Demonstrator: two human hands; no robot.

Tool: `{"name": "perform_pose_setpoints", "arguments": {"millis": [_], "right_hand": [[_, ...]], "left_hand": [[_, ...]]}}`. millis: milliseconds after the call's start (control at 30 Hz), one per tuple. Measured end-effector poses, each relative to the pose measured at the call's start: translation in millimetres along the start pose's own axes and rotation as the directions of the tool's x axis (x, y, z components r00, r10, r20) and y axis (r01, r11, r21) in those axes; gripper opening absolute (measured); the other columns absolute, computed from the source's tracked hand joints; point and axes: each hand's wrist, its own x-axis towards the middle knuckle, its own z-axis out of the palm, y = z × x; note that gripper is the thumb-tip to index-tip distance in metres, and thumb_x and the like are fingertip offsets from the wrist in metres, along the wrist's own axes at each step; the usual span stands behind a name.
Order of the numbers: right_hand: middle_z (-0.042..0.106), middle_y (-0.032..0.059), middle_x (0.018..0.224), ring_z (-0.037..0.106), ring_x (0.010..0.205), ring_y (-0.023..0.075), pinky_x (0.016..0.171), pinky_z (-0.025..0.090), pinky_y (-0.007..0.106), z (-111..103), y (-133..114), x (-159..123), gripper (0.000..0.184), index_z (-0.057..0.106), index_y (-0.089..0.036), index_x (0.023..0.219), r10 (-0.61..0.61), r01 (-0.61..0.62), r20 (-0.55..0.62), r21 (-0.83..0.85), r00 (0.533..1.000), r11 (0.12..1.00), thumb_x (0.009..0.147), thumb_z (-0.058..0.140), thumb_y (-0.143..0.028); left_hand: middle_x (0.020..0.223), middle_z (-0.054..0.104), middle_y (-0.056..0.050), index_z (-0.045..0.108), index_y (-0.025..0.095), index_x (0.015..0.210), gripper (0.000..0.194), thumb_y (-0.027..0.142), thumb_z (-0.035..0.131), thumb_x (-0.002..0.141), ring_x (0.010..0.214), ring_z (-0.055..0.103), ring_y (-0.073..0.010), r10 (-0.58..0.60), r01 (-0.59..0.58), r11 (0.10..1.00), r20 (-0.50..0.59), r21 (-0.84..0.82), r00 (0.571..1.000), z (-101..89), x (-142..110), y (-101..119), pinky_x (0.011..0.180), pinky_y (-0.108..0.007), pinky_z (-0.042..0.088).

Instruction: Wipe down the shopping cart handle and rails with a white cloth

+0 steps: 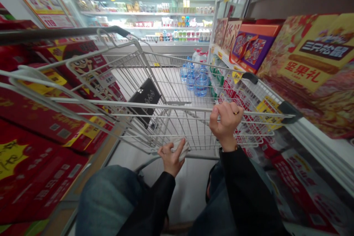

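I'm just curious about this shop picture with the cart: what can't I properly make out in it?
All in the head view:
- Pale cloth: its full shape, covered by the left hand.
- Cart rail: the stretch inside the right hand, behind its fingers.
- Dark handle: its far end, cut off by the left edge.
- Goods on the far shelves: their labels, too small and blurred.
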Motion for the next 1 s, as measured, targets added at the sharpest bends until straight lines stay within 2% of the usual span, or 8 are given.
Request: {"name": "perform_pose_setpoints", "arguments": {"millis": [133, 233, 433, 500, 633, 700, 900, 1000], "right_hand": [[0.055, -0.0004, 0.065, 0.042, 0.072, 0.019, 0.076, 0.027, 0.037, 0, 0, 0, 0.021, 0.051, -0.024, 0.073, -0.018, 0.018, -0.021, 0.016, 1.0, 1.0, 0.094, 0.046, -0.025], [0.054, -0.0001, 0.066, 0.042, 0.072, 0.0193, 0.076, 0.027, 0.037, -1, 0, 1, 0.022, 0.052, -0.024, 0.074, -0.006, 0.006, -0.001, 0.005, 1.0, 1.0, 0.094, 0.045, -0.026], [0.054, 0.0001, 0.066, 0.042, 0.073, 0.019, 0.076, 0.027, 0.038, -2, -1, 1, 0.022, 0.052, -0.023, 0.074, -0.011, 0.011, -0.002, 0.02, 1.0, 1.0, 0.095, 0.045, -0.026], [0.054, -0.0001, 0.065, 0.042, 0.072, 0.019, 0.075, 0.027, 0.037, -2, -1, 2, 0.022, 0.051, -0.024, 0.074, -0.02, 0.02, -0.013, 0.011, 1.0, 1.0, 0.095, 0.045, -0.026], [0.054, -0.0003, 0.065, 0.042, 0.072, 0.019, 0.075, 0.027, 0.037, -2, -1, 3, 0.023, 0.05, -0.024, 0.073, -0.025, 0.025, -0.013, 0.013, 1.0, 1.0, 0.095, 0.046, -0.025], [0.055, -0.0002, 0.066, 0.042, 0.072, 0.0191, 0.074, 0.027, 0.037, -1, -1, 3, 0.023, 0.05, -0.024, 0.074, -0.024, 0.025, -0.005, 0.022, 1.0, 0.999, 0.096, 0.046, -0.026], [0.057, -0.0001, 0.066, 0.042, 0.073, 0.019, 0.075, 0.026, 0.038, 2, 1, 0, 0.024, 0.05, -0.024, 0.073, -0.004, 0.004, 0.002, 0.019, 1.0, 1.0, 0.095, 0.046, -0.028], [0.057, -0.0002, 0.067, 0.041, 0.072, 0.0188, 0.076, 0.027, 0.038, 2, 1, 0, 0.023, 0.05, -0.024, 0.073, 0.007, -0.007, 0.013, 0.01, 1.0, 1.0, 0.095, 0.046, -0.028]], "left_hand": [[0.106, 0.051, -0.007, 0.059, 0.042, 0.135, 0.08, 0.011, 0.08, 0.064, 0.102, 0.054, -0.0243, 0.07, -0.071, 0.997, 0.094, 0.005, 0.993, -5.5, -9, 1, 0.094, -0.047, 0.037], [0.108, 0.052, -0.006, 0.061, 0.046, 0.131, 0.08, 0.005, 0.076, 0.064, 0.102, 0.053, -0.0232, 0.099, -0.1, 0.995, 0.118, 0.008, 0.988, -12.9, -9, -5, 0.097, -0.045, 0.034], [0.113, 0.052, -0.01, 0.059, 0.038, 0.137, 0.058, 0.037, 0.074, 0.08, 0.109, 0.05, -0.0295, 0.096, -0.096, 0.995, 0.001, 0.035, 0.995, -29.2, 14, -37, 0.103, -0.055, 0.03], [0.113, 0.052, -0.01, 0.061, 0.037, 0.135, 0.058, 0.036, 0.075, 0.079, 0.108, 0.051, -0.0288, 0.104, -0.104, 0.994, 0.006, 0.037, 0.995, -26.4, 13, -34, 0.103, -0.052, 0.031], [0.112, 0.055, -0.008, 0.068, 0.037, 0.127, 0.067, 0.015, 0.083, 0.065, 0.104, 0.054, -0.0229, 0.118, -0.121, 0.992, 0.093, 0.022, 0.989, -16.0, -1, -12, 0.101, -0.043, 0.032], [0.113, 0.055, -0.008, 0.068, 0.038, 0.126, 0.072, 0.011, 0.084, 0.061, 0.104, 0.055, -0.0227, 0.107, -0.11, 0.994, 0.118, 0.017, 0.987, -16.7, -3, -5, 0.102, -0.042, 0.032], [0.121, 0.052, -0.012, 0.063, 0.032, 0.133, 0.059, 0.024, 0.078, 0.076, 0.113, 0.053, -0.0288, 0.047, -0.049, 0.998, 0.036, 0.045, 0.998, -36.2, 18, -11, 0.103, -0.051, 0.031], [0.119, 0.053, -0.011, 0.063, 0.032, 0.133, 0.058, 0.023, 0.076, 0.077, 0.11, 0.054, -0.0273, 0.081, -0.083, 0.996, 0.042, 0.04, 0.996, -32.6, 19, -7, 0.101, -0.049, 0.031]]}}
